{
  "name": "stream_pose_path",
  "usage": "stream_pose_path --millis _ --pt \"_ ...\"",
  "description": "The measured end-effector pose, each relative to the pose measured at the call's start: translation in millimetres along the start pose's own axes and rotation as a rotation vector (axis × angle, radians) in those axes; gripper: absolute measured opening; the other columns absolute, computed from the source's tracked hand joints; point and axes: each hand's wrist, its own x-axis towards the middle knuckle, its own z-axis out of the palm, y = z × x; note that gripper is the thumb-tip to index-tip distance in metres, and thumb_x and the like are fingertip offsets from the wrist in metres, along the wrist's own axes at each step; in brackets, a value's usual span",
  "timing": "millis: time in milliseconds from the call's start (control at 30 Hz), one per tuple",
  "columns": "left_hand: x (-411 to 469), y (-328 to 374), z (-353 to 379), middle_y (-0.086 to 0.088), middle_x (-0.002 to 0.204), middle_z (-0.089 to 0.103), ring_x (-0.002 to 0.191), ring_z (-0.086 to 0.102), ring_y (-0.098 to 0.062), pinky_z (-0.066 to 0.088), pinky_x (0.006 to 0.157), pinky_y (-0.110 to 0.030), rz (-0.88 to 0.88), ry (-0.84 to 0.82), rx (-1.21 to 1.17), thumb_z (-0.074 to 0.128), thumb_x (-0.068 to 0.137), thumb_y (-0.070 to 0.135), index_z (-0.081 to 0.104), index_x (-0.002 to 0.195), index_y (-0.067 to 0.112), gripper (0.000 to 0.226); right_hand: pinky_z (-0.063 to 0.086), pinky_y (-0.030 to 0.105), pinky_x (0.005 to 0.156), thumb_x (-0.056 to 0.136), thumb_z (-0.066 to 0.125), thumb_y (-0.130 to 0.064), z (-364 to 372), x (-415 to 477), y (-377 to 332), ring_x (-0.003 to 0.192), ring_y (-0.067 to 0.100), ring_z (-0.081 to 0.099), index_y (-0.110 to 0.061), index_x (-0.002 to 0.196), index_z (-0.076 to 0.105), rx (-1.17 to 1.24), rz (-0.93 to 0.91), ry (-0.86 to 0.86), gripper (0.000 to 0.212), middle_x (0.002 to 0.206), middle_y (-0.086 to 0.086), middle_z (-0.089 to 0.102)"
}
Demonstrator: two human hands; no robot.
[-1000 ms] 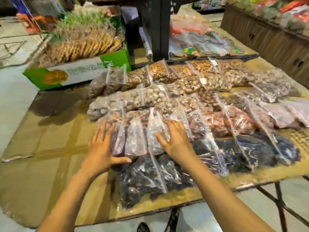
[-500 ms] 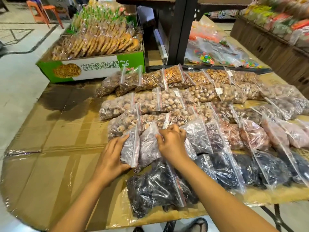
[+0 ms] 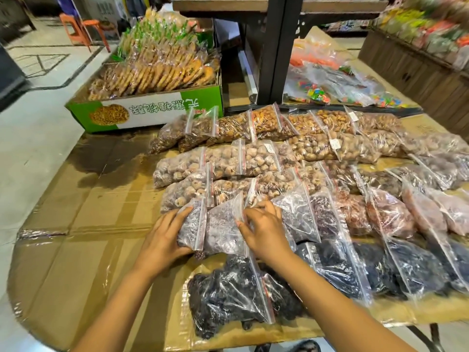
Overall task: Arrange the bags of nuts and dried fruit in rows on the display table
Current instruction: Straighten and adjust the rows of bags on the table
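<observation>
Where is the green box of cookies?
In the head view, the green box sits at the far left, just beside the back row of nut bags.

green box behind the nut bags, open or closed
Open: the green box has no lid on top, and wrapped biscuit packs stand exposed inside it.

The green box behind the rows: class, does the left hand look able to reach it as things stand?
Probably yes: bare cardboard left of the rows leaves a free path to the green box, but the left hand must first release its bag.
</observation>
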Motion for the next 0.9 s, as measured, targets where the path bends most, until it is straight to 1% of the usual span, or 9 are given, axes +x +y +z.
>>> stream_pose_path --millis 100,200,267,433,533,633,767,867,900 --pt "-1.6 0.0 0.4 -0.001 0.124 0.051 0.114 0.047 -0.019 0.044 0.095 -0.040 0.007 0.027 -0.051 0.086 0.055 0.038 0.032 0.143 0.030 0.104 0.031 0.040 0.109 0.086 0.063 -0.034 -11.7 -5.4 0.3 0.120 0.015 0.038 -0.019 0.120 0.054 0.150 0.070 -0.024 0.038 0.102 -0.019 0.045" --pt "-1.4 3.4 4.0 -0.003 0.118 0.053 0.108 0.049 -0.023 0.048 0.086 -0.046 0.021 0.078 -0.082 0.088 0.051 0.033 0.036 0.140 0.028 0.103 0.029 0.039 0.110 0.087 0.061 -0.041 -20.5 -16.8 19.1 0.127 0.013 0.026 -0.019 0.132 0.044 -0.007 0.067 0.045 0.053 0.130 -0.004 0.043" --pt "1.1 5.9 5.8 -0.004 0.121 0.051 0.110 0.047 -0.024 0.046 0.089 -0.044 0.003 0.068 -0.087 0.086 0.050 0.039 0.036 0.139 0.028 0.103 0.033 0.038 0.107 0.086 0.060 -0.046 -27.9 -24.1 29.9 0.125 0.017 0.031 -0.013 0.135 0.043 -0.041 0.158 0.091 0.061 0.132 0.004 0.047" --pt "1.0 11.4 1.6 -0.007 0.135 0.044 0.123 0.038 -0.024 0.036 0.098 -0.041 -0.033 -0.015 -0.073 0.073 0.054 0.062 0.033 0.144 0.026 0.105 0.040 0.036 0.091 0.086 0.060 -0.048 -28.9 -22.6 27.1 0.117 0.023 0.040 -0.008 0.126 0.050 -0.075 0.275 0.052 0.058 0.116 0.006 0.058" --pt "-2.2 14.9 -4.4 -0.009 0.145 0.036 0.133 0.030 -0.027 0.030 0.106 -0.048 -0.073 -0.096 -0.079 0.063 0.053 0.074 0.025 0.146 0.031 0.109 0.035 0.023 0.055 0.089 0.062 -0.035 -24.8 -14.3 19.6 0.074 0.015 0.048 -0.017 0.089 0.046 0.070 0.338 0.047 0.024 0.074 -0.008 0.047" --pt "-4.8 15.8 -12.0 -0.003 0.155 0.019 0.141 0.016 -0.022 0.023 0.111 -0.050 -0.074 -0.134 -0.118 0.055 0.055 0.084 0.012 0.148 0.038 0.112 0.034 0.018 0.041 0.091 0.060 -0.013 -25.0 -8.6 13.4 0.042 0.002 0.040 -0.023 0.075 0.045 0.309 0.366 0.108 0.024 0.058 -0.010 0.044" --pt "0.1 33.5 -23.9 0.010 0.158 -0.003 0.143 -0.003 -0.010 0.009 0.114 -0.041 -0.002 -0.062 -0.127 0.042 0.061 0.090 0.002 0.150 0.036 0.111 0.037 0.023 0.044 0.091 0.058 -0.010 -30.8 -8.6 4.1 0.042 0.002 0.041 -0.024 0.076 0.050 0.333 0.306 0.105 0.022 0.057 -0.008 0.048" --pt "11.7 69.1 -28.0 0.007 0.159 -0.010 0.145 -0.010 -0.012 0.000 0.115 -0.038 0.083 -0.043 -0.056 0.040 0.066 0.089 -0.005 0.150 0.035 0.109 0.040 0.027 0.066 0.092 0.058 -0.016 -43.0 -9.5 12.6 0.071 0.011 0.050 -0.015 0.094 0.058 0.083 0.236 0.176 0.002 0.073 -0.008 0.052" --pt "16.4 83.1 -27.4 0.006 0.159 -0.012 0.145 -0.011 -0.012 -0.002 0.115 -0.037 0.104 -0.048 -0.038 0.038 0.068 0.088 -0.006 0.150 0.034 0.108 0.040 0.028 0.074 0.092 0.057 -0.020 -47.6 -10.4 18.7 0.084 0.012 0.048 -0.013 0.102 0.058 -0.008 0.235 0.216 0.012 0.082 -0.007 0.052"
